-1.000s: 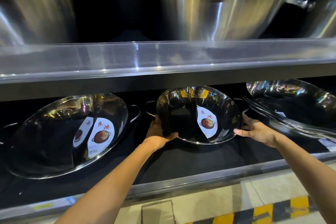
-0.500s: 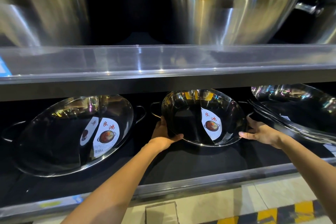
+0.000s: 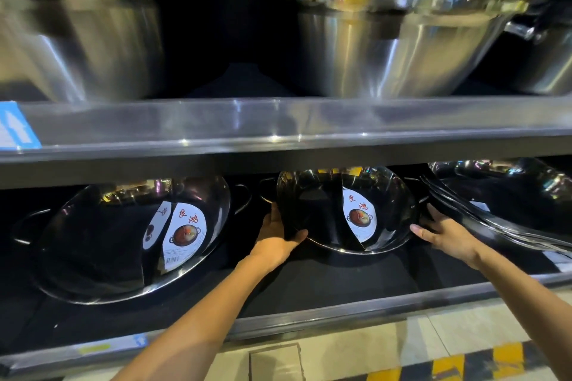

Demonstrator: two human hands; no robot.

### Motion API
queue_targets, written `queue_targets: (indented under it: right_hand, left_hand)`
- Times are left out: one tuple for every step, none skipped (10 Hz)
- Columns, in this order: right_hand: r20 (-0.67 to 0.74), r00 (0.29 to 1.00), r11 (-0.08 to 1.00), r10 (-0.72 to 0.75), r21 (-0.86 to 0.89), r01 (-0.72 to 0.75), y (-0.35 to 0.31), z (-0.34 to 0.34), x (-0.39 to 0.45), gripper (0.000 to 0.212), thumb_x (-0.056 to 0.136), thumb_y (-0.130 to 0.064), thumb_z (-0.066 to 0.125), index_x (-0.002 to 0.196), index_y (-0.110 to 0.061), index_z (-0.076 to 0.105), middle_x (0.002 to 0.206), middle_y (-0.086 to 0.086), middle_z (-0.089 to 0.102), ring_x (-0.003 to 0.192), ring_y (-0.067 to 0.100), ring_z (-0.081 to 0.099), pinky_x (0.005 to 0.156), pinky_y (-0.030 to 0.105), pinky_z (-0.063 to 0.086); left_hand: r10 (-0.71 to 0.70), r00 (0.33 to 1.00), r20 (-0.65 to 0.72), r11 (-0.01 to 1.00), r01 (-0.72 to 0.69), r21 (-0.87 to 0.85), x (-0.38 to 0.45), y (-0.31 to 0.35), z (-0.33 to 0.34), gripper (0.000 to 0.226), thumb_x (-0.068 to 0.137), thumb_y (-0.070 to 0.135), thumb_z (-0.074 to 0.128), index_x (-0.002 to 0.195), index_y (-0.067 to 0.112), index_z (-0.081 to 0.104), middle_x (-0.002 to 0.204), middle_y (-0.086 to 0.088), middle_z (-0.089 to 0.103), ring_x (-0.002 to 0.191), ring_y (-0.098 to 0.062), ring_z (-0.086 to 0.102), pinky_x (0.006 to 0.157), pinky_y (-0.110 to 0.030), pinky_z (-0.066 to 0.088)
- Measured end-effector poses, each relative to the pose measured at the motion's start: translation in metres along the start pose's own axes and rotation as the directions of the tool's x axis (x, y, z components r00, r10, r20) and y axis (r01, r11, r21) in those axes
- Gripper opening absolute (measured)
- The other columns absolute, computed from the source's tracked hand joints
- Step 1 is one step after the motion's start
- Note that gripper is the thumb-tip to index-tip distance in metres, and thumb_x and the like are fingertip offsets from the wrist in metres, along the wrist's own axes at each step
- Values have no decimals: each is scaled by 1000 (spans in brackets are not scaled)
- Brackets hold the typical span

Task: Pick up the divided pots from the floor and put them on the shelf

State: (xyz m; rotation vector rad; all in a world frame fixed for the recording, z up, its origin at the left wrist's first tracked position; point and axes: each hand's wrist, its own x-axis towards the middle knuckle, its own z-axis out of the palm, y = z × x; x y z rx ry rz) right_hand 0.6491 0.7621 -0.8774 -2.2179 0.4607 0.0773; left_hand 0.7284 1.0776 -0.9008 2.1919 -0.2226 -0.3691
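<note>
Both hands stay clamped on the middle divided pot [image 3: 345,210], left hand [image 3: 278,233] on its lower-left rim, right hand [image 3: 445,233] at the right edge. Since a second ago it has slid deeper onto the lower shelf [image 3: 309,288], tilted between neighbouring pots; placement looks nearly finished.

Upper shelf's big steel pots [image 3: 399,40] are blurred, the stacked pans [image 3: 507,204] run off frame, and left hand [image 3: 275,233] fingers vanish behind the divided pot [image 3: 312,210].
</note>
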Motion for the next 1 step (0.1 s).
queue_targets:
  right_hand:
    - [-252,963,984,93,-124,-128,3,2,-24,49,92,-21,57,135,-1,44,120,24,64,118,35,58,99,39,42]
  left_hand:
    - [24,999,-40,995,-20,97,-35,-2,-16,64,90,30,55,143,9,25,140,-19,43,123,-33,48,103,-41,43]
